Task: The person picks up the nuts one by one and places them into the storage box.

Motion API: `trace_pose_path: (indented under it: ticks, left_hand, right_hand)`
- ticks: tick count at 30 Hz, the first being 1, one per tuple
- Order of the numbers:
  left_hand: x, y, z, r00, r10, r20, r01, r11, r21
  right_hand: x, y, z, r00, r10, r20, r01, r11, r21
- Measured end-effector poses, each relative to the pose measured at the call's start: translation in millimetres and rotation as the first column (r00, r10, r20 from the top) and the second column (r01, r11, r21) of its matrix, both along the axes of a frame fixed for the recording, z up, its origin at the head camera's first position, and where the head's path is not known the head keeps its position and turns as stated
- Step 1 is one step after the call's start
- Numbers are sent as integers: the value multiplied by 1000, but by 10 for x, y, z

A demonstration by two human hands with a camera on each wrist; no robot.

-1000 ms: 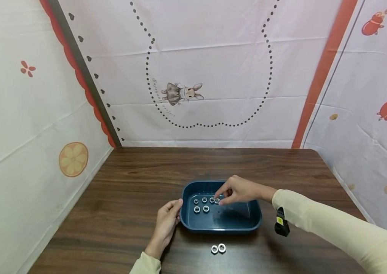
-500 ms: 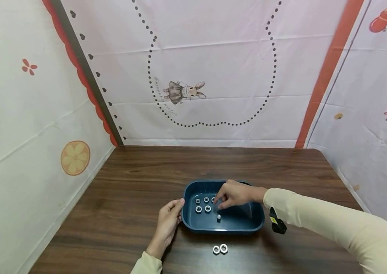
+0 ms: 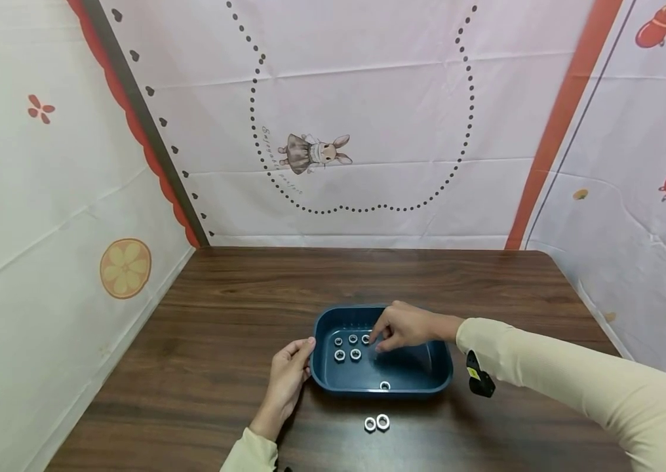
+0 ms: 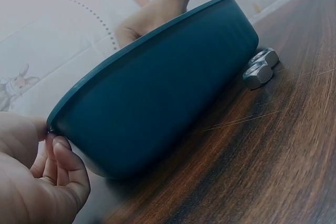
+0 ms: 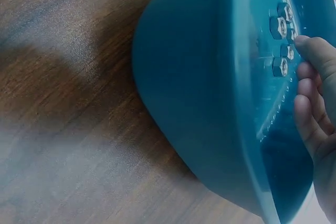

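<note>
My left hand (image 3: 288, 379) pinches the left rim of a dark blue tray (image 3: 362, 392) between thumb and fingers; the left wrist view shows this grip from outside. Over the tray's inside, my right hand (image 3: 406, 326) reaches down with index finger and thumb apart and nothing visible between them. Its fingertips are beside a hex nut (image 3: 365, 339), one of several standing in two rows in the tray's left half. Another hex nut (image 3: 385, 386) lies by itself against the near wall. In the right wrist view, the grouped nuts (image 5: 280, 67) are close to the right thumb.
Two more hex nuts (image 3: 377, 423) sit side by side on the wooden table (image 3: 238, 288), in front of the tray. Printed cloth (image 3: 404, 131) hangs behind the table and along both sides. A black wrist device (image 3: 480, 377) hangs below the right sleeve.
A nut at the right fingertips has come away and travelled across the tray floor to the near wall. The right hand hovers in about the same place; the left keeps its hold.
</note>
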State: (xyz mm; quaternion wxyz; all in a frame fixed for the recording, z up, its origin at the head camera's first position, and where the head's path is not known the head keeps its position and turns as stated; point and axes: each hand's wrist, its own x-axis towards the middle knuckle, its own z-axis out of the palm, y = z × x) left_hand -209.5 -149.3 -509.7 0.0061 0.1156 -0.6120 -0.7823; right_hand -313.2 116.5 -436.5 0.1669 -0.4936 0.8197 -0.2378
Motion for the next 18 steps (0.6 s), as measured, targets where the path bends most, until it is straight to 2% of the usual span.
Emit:
trace_pose_path:
  ticks: [5, 10, 14, 18]
  left_hand:
    - [-1, -2, 11, 1000, -2, 13, 2, 1000, -3]
    - [-8, -7, 6, 1000, -5, 7, 5, 1000, 4]
    - [-13, -9, 7, 1000, -8, 3, 8, 1000, 7]
    - [-23, -12, 9, 1000, -8, 2, 8, 1000, 12]
  right_hand:
    - [18, 5, -15, 1000, -11, 8, 11, 1000, -9]
    - [45, 44, -26, 998, -50, -34, 48, 997, -56]
    - [138, 129, 8, 986, -144, -84, 133, 983, -123]
    - [344, 209, 83, 958, -267, -108, 238, 944, -229]
